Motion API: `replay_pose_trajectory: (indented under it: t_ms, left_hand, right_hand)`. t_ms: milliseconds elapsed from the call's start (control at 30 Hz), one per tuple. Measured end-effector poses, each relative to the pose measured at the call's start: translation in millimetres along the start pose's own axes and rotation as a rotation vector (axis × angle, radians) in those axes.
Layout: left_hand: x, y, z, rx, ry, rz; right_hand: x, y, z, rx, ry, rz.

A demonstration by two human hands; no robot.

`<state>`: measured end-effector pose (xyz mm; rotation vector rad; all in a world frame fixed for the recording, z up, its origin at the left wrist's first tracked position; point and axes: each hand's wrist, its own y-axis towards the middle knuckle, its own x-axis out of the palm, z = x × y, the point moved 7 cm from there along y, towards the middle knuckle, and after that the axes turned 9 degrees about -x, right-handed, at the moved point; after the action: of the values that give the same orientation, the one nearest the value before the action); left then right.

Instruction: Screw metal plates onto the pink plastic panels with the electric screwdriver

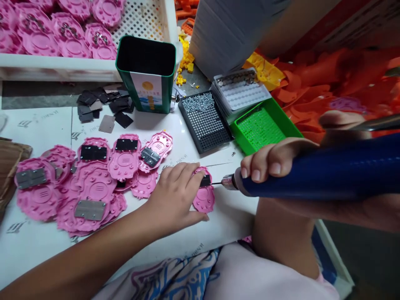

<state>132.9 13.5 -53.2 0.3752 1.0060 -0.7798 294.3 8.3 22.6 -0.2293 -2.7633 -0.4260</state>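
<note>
My left hand [175, 193] grips a pink plastic cover [204, 201] against the table, fingers over its far side and thumb along its near edge. A small black plate [205, 181] lies on this cover, partly hidden by my fingers. My right hand [275, 160] is wrapped round a blue electric screwdriver [312, 175], held nearly level. Its thin bit reaches the plate's right edge; whether it sits in a screw is too small to tell. To the left lies a heap of pink covers [96, 183], several with black or grey metal plates.
Behind are loose dark plates [89, 102], a green tin [146, 89], a black screw tray [208, 125], a bright green tray [259, 127] and stacked clear trays [240, 89]. A white crate [78, 68] holds pink covers. Orange parts [328, 79] are piled at right.
</note>
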Motion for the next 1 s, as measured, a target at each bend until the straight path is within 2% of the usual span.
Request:
replay_pose_trajectory:
  t_ms: [100, 267, 467, 600, 733, 800, 867, 933, 1000]
  left_hand:
    - [-0.1, 0.6, 0.1, 0.003, 0.006, -0.004]
    - [0.1, 0.0, 1.1, 0.016, 0.019, 0.002]
    - [0.9, 0.2, 1.0, 0.014, 0.019, 0.0]
    - [-1.8, 0.4, 2.2, 0.002, 0.022, 0.023]
    - [-2.2, -0.6, 3.8, -0.01, 0.029, 0.034]
    - [-1.6, -0.9, 3.7, -0.02, 0.033, 0.04]
    - [-0.9, -0.9, 3.4, -0.026, 0.037, 0.045]
    - [-0.8, -0.9, 3.3, -0.021, 0.039, 0.054]
    - [-1.4, -1.2, 3.6, -0.004, 0.037, 0.068]
  right_hand:
    - [4.2, 2.7, -5.8, -0.036, -0.062, -0.042]
    - [3.0, 2.6, -4.2, -0.012, -0.129, -0.015]
    - [5.2, 1.9, -4.9, -0.055, -0.097, -0.071]
    - [10.9, 5.3, -5.5, 0.094, -0.236, -0.214]
    - [17.2, 8.6, -5.1, 0.126, -0.284, -0.329]
    - [19.4, 7.9, 0.3, 0.069, -0.254, -0.33]
    - [18.7, 6.9, -0.8, -0.129, -0.158, -0.257]
    - [18.7, 3.0, 2.5, -0.235, -0.096, -0.238]
    - [18.2, 1.2, 11.1, -0.18, -0.089, -0.259]
